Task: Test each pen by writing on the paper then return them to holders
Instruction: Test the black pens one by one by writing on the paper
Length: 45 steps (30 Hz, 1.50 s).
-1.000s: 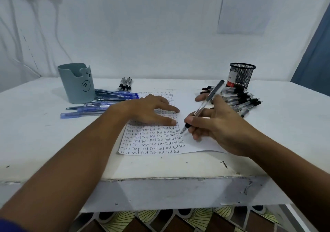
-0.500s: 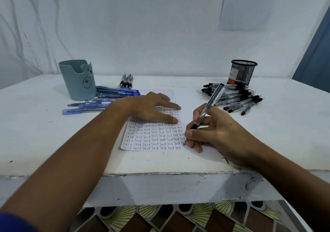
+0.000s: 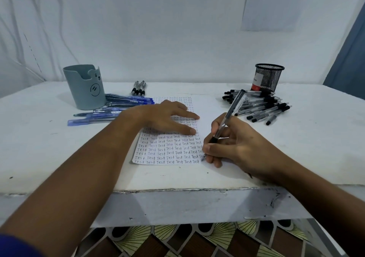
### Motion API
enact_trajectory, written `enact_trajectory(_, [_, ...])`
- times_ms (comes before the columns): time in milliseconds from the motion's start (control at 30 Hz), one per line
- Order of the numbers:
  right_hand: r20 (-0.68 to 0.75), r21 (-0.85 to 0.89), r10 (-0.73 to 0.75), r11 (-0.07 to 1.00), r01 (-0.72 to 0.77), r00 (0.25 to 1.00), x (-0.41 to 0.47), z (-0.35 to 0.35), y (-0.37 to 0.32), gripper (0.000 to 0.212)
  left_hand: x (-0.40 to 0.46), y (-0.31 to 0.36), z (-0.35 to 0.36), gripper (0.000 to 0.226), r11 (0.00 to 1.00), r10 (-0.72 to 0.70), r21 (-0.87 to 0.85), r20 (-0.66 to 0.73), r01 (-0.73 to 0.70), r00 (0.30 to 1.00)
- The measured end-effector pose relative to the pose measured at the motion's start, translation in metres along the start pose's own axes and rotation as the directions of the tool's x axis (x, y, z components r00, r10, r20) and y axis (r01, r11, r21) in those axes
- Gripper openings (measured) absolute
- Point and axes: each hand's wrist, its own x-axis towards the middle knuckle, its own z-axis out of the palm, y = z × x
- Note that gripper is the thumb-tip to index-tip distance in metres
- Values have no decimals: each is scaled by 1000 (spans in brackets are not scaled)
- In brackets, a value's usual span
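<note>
Ink is meeting paper at the near right corner of the written block: a clear-barrelled pen with a black grip and black cap end (image 3: 227, 122) stands tilted, its top leaning away toward the far right, its tip down on the white sheet of paper (image 3: 169, 148) that lies flat in the middle of the white table (image 3: 39, 148). The right hand (image 3: 235, 146) has thumb and fingers curled tight round the pen's lower barrel, its side resting on the tabletop. The sheet is filled with rows of the handwritten word "Test". The left hand (image 3: 166, 119) lies flat on the upper part of the page, fingers straight and a little spread, pressing it down.

Behind the right hand sits a heap of clear pens with black caps (image 3: 260, 106), lying loose on the table just in front of a black wire-mesh pen holder (image 3: 268, 77), which stands upright. On the far left a grey-blue plastic holder with a cartoon bear face (image 3: 85, 87) stands upright too, with a spread of blue pens (image 3: 118, 106) lying beside it. Three black-grip pens (image 3: 139, 88) lie together past the paper's top edge.
</note>
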Motion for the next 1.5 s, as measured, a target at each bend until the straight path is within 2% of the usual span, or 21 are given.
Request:
enact_trajectory(233, [-28, 77, 18, 997, -16, 999, 2, 0, 2, 29, 0, 1, 0, 67, 1000, -3, -5, 4, 3, 1000])
enact_trajectory(467, [-22, -26, -3, 1000, 2, 1000, 2, 0, 2, 27, 0, 1, 0, 68, 1000, -10, -8, 6, 10, 1000])
enact_trajectory(633, [-35, 128, 17, 992, -13, 999, 1, -2, 1, 30, 0, 0, 1, 68, 1000, 0, 3, 5, 0, 1000])
enact_trajectory(833, [-7, 20, 10, 1000, -10, 1000, 1, -1, 0, 29, 0, 0, 1, 67, 1000, -10, -7, 14, 10, 1000])
enact_trajectory(1033, [-5, 36, 19, 999, -19, 1000, 2, -1, 0, 30, 0, 0, 1, 70, 1000, -14, 10, 16, 14, 1000])
enact_trajectory(1167, [-60, 90, 21, 996, -16, 998, 1, -1, 1, 30, 1, -1, 0, 71, 1000, -9, 23, 12, 8, 1000])
enact_trajectory(1300, [-39, 33, 13, 999, -11, 999, 1, -1, 0, 29, 1, 0, 0, 69, 1000, -15, 16, 15, 15, 1000])
enact_trajectory(1500, [-33, 55, 28, 998, -26, 999, 1, -1, -1, 30, 1, 0, 0, 70, 1000, -11, 14, 16, 10, 1000])
